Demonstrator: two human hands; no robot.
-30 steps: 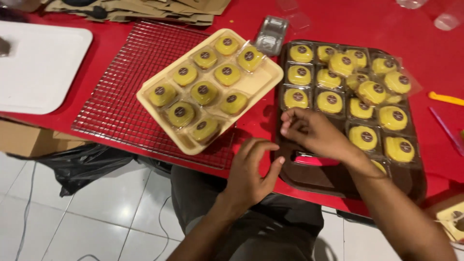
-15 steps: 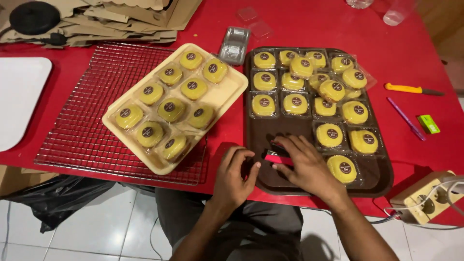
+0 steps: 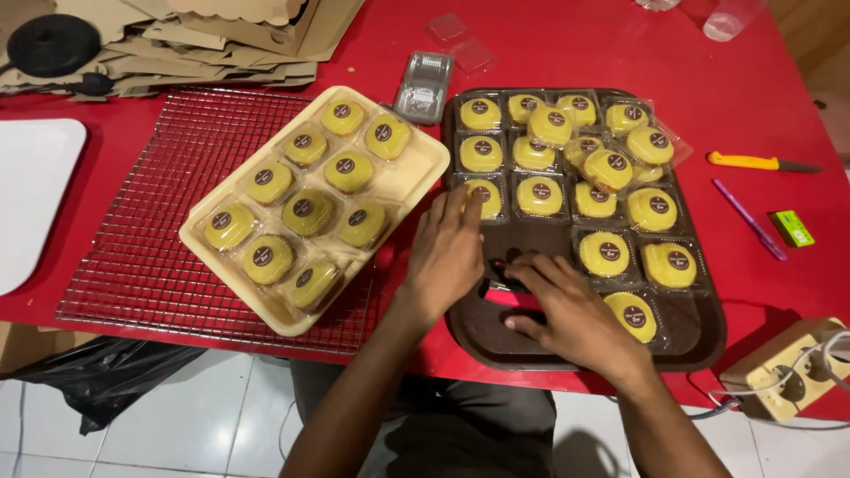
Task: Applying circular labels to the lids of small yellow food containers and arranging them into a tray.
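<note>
Cakes, yellow and each sealed in a clear pack with a dark round sticker, fill two trays before me. I take the dark tray [image 3: 708,341] as my landmark. I count about nineteen cakes on it, crowded toward its far end, some piled crooked. My left hand [image 3: 447,252] lies at its left edge, fingers spread flat, fingertips resting on one cake [image 3: 485,196] in the left column; it grips nothing. My right hand [image 3: 571,310] presses down on the tray's bare near part, fingers loosely curled over a red and black object [image 3: 506,288] whose long axis runs left to right; I cannot tell if it is gripped. Left of the dark tray sits a cream tray [image 3: 416,181], turned diagonally on a wire rack [image 3: 133,283], holding ten cakes. Right of the dark tray lie one yellow-handled knife [image 3: 761,163] and one purple pen [image 3: 748,219].
</note>
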